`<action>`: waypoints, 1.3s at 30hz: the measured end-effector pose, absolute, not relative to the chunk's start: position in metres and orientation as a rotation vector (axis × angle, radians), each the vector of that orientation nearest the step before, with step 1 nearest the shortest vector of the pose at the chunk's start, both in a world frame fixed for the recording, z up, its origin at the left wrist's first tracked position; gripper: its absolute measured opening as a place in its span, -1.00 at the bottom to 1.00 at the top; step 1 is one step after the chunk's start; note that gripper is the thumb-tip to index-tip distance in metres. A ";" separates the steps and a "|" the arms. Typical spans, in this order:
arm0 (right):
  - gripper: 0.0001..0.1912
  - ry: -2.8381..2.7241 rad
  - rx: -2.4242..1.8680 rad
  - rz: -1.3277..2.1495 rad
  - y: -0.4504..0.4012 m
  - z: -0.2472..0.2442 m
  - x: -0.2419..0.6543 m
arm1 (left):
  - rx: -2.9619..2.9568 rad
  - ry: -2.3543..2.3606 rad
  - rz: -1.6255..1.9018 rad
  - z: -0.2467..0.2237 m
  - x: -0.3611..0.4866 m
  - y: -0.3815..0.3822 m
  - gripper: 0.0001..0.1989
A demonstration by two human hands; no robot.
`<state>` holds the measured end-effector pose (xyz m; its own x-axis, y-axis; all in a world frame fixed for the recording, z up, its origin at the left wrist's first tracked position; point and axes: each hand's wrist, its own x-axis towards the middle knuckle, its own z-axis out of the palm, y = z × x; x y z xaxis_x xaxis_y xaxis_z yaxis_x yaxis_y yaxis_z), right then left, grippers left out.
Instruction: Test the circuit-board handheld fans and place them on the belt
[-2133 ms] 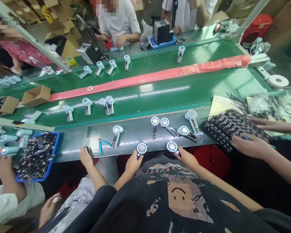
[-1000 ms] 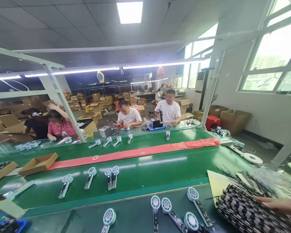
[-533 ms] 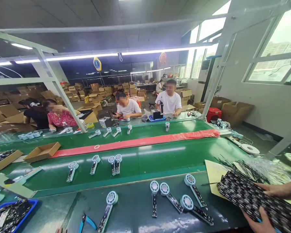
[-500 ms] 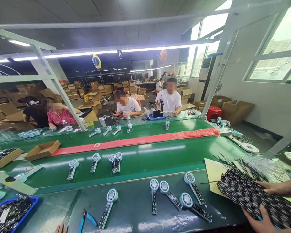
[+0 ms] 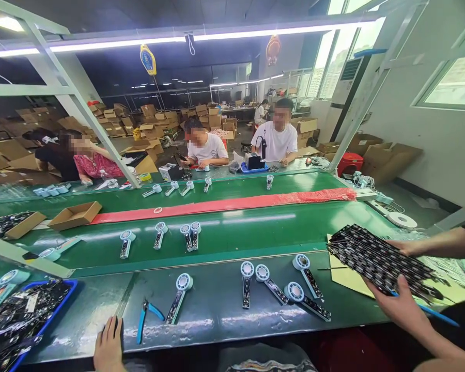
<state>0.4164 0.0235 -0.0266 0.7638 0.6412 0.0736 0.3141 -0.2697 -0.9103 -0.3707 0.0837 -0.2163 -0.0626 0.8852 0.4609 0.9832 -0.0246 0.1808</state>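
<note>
Centre fan (image 5: 247,284): lying ahead of our shirt (image 5: 271,366), handle pointing back toward us
Our hands: falling outside the frame, leaving us unable to tell grip or nearer side

Head-height view, forward, perhaps slightly downward

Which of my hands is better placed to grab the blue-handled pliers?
Probably your left: the pliers lie on the bench, left of your shirt. Neither of your hands is in view, though.

A factory assembly workshop, shown by long green flat conveyor belts (image 5: 256,230), piled brown cardboard boxes (image 5: 158,121) and seated workers in white T-shirts (image 5: 281,137).
</note>
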 end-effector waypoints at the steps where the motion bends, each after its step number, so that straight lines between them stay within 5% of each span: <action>1: -0.35 -0.785 -1.845 0.354 0.025 -0.022 0.412 | -1.961 -2.050 -0.692 -0.215 -0.371 0.083 -0.52; 7: -0.19 -1.036 -1.817 0.306 0.042 -0.016 0.390 | -2.055 -2.038 -0.553 -0.205 -0.397 0.081 -0.43; 15: -0.47 -1.190 -1.700 0.533 0.097 -0.003 0.390 | -2.415 -1.554 -0.081 -0.160 -0.424 0.073 -0.46; 19: -0.59 -1.237 -1.697 0.545 0.119 -0.007 0.389 | -2.499 -1.636 -0.270 -0.140 -0.412 0.067 -0.47; 23: -0.49 -1.361 -1.690 0.458 0.135 -0.017 0.384 | -2.553 -1.796 -0.572 -0.124 -0.396 0.062 -0.52; 27: -0.47 -1.566 -1.661 0.179 0.144 -0.028 0.370 | -2.531 -1.920 -0.675 -0.117 -0.387 0.059 -0.56; 33: -0.86 -1.889 -1.504 -0.689 0.142 -0.038 0.337 | -2.458 -2.044 -0.672 -0.114 -0.375 0.062 -0.59; 37: -0.56 -1.988 -1.375 -1.156 0.137 -0.038 0.312 | -2.442 -2.120 -0.723 -0.090 -0.353 0.058 -0.58; 39: -0.59 -1.966 -1.398 -1.109 0.135 -0.033 0.300 | -2.493 -2.099 -0.747 -0.070 -0.338 0.051 -0.60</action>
<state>0.2997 0.1352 -0.0333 -0.3618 0.5392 0.7605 0.9298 0.1491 0.3366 -0.3379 0.0514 -0.0697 0.1209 0.9715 0.2039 0.8820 -0.1994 0.4269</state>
